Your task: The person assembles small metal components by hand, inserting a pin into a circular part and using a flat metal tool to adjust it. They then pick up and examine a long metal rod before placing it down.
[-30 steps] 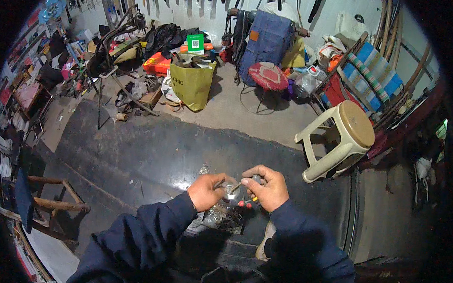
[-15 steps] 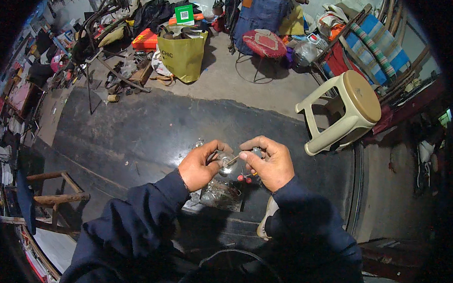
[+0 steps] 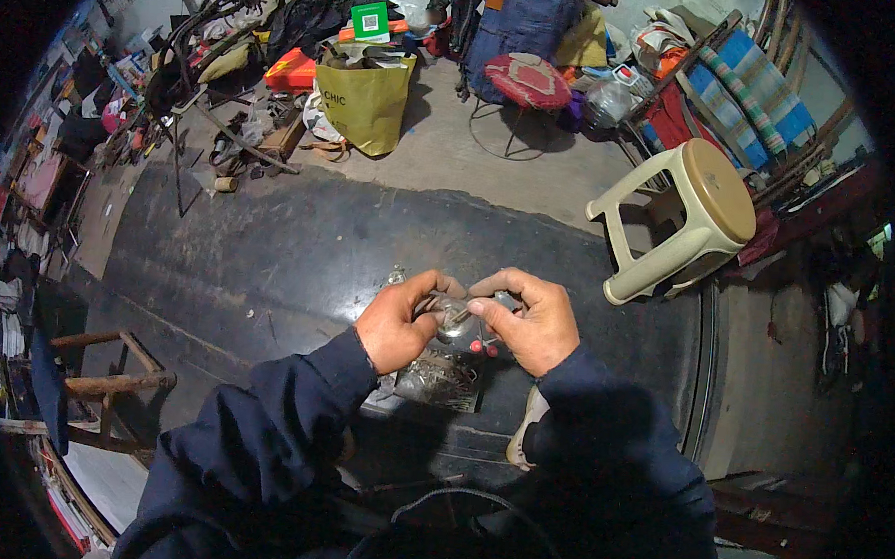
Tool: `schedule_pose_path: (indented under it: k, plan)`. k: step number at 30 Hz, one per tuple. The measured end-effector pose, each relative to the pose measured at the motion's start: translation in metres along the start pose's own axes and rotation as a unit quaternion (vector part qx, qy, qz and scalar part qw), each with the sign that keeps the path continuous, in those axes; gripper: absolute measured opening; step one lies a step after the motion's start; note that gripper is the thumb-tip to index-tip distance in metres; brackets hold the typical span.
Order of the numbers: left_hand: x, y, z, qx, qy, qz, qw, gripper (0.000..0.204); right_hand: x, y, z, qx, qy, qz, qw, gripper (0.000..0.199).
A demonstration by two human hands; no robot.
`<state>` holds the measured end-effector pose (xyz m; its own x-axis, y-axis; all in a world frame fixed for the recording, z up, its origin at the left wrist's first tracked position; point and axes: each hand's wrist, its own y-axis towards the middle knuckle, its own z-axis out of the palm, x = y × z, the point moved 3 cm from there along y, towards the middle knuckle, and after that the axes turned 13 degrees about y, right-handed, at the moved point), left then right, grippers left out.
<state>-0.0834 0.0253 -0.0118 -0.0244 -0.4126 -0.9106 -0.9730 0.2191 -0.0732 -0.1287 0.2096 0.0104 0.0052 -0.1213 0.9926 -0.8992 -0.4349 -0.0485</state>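
My left hand [image 3: 399, 322] and my right hand [image 3: 527, 317] meet in front of me, both pinching a small shiny metal part [image 3: 455, 321] between fingers and thumbs. What kind of part it is cannot be told. Two small red-tipped bits [image 3: 483, 348] show just under the right hand. Below the hands lies a clear plastic bag with small metal pieces [image 3: 441, 381] on the dark mat [image 3: 271, 263]. Dark blue sleeves cover both forearms.
A cream plastic stool [image 3: 688, 217] stands to the right on the concrete floor. A yellow-green bag [image 3: 367, 104], a red-cushioned stool [image 3: 526, 82] and piled clutter lie at the back. A wooden stool [image 3: 104, 381] stands at the left.
The view has tilted downward, so the room shifted up in the picture. My hands stayed together on the small part and moved slightly lower in the frame.
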Motion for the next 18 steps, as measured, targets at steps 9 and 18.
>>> schedule_pose_path:
  k: [9,18]
  plan:
    - [0.0025,-0.0008,0.0007,0.02,-0.072,-0.01,0.997,0.029,0.0,0.0016,0.0075,0.01,-0.03,-0.045,0.998,0.014]
    - [0.0055,0.0002,0.0019,0.052,-0.133,-0.036,0.989,0.033,0.0007,0.002,0.0067,0.013,-0.044,-0.024,0.999,0.013]
